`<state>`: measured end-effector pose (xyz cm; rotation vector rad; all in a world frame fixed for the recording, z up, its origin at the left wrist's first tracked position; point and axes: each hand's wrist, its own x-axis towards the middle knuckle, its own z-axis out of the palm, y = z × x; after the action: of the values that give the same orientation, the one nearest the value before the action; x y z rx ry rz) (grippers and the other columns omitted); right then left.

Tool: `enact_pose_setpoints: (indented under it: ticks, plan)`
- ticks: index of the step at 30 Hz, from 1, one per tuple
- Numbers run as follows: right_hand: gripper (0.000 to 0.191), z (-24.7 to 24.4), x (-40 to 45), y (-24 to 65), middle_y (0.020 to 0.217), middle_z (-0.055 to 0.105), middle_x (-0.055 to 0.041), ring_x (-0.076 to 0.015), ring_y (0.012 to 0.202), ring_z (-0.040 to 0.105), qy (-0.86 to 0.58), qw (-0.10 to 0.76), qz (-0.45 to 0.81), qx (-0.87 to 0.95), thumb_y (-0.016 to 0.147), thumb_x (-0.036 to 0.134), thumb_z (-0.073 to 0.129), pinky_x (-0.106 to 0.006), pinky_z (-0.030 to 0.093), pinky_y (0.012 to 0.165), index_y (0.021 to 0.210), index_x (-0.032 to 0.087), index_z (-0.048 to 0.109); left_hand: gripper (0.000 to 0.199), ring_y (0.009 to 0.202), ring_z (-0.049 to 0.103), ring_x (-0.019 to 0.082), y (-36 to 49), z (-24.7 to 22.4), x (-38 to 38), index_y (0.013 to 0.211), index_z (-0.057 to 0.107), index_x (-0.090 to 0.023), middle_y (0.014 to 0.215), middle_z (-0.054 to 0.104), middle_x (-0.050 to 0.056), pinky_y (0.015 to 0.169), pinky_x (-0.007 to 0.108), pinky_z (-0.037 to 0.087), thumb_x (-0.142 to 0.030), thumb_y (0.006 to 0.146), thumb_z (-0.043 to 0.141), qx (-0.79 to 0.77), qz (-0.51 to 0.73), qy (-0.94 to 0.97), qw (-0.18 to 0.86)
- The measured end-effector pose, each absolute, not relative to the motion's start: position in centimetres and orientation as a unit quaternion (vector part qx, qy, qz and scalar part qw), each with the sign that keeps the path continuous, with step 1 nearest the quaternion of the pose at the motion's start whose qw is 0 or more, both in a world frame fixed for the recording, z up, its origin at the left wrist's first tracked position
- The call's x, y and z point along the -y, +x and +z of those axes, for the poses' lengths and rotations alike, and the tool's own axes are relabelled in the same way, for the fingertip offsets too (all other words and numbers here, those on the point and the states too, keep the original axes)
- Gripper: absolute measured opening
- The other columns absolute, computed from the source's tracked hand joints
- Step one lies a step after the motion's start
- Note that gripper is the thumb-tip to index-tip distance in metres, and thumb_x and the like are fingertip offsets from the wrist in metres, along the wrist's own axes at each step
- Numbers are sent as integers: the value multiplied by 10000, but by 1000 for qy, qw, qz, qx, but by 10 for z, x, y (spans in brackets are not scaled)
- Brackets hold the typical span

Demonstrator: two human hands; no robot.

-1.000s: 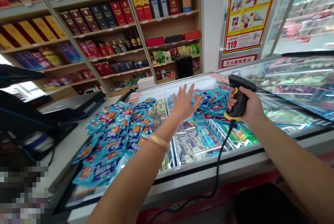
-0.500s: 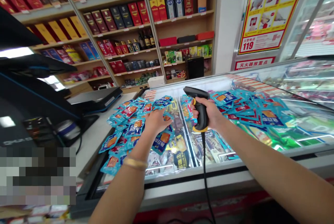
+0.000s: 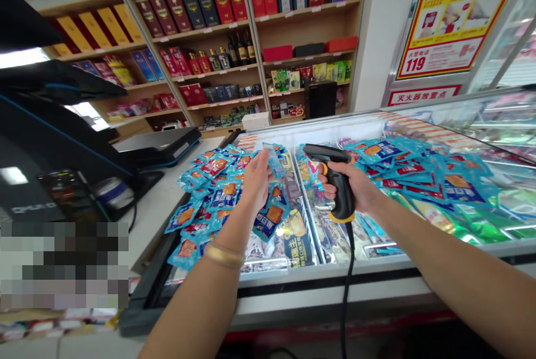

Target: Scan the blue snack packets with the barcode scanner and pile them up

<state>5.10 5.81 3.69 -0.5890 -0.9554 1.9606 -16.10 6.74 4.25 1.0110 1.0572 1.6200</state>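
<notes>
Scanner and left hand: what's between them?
In the head view, between the scanner and the left hand show a few blue packets, then wrapped goods in the freezer and its white divider.

Measured against the blue packet heap (image 3: 224,196), the left grip (image 3: 254,180) was spread flat and empty well to its right a second ago; it then dipped to the heap's right edge and has now lifted above that edge, fingers closed, with a pale-backed packet (image 3: 274,161) at the fingertips. The right grip (image 3: 358,183) has carried the black scanner (image 3: 341,194) in from far right of the heap to much nearer its right side. The cable (image 3: 345,292) no longer bends toward the heap's near side but hangs almost straight down, right of the heap.
</notes>
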Motion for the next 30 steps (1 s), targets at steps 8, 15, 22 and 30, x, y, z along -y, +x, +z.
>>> enact_pose_setpoints:
  ticks: [8,15,22,30]
  plan:
    - [248,38,-53,52,658,545,2,-69,445,408,-237,333,807,428,704,337,698,-214,375,426,802,167,546,493,805,678,173,-168,47,-67,1145,594,-186,976,710,75,690,291,557,-586,863,540,-386,668,334,541]
    - [237,41,-50,52,665,540,7,-63,442,410,-217,353,804,427,710,338,690,-209,372,425,804,165,557,523,757,661,163,-162,45,-65,1028,612,-174,854,693,57,660,272,550,-652,841,511,-454,635,368,505]
    - [218,41,-52,52,671,556,7,-66,456,424,-195,367,800,433,731,328,690,-211,393,436,804,156,576,555,493,517,91,-157,43,-62,747,581,-171,562,531,-40,506,218,477,-695,622,714,-451,627,394,498]
    - [217,41,-52,50,668,546,9,-61,450,426,-199,377,796,429,734,323,687,-203,391,428,791,148,572,594,516,551,109,-158,40,-62,734,625,-155,576,571,-16,506,224,483,-722,583,720,-445,617,418,497]
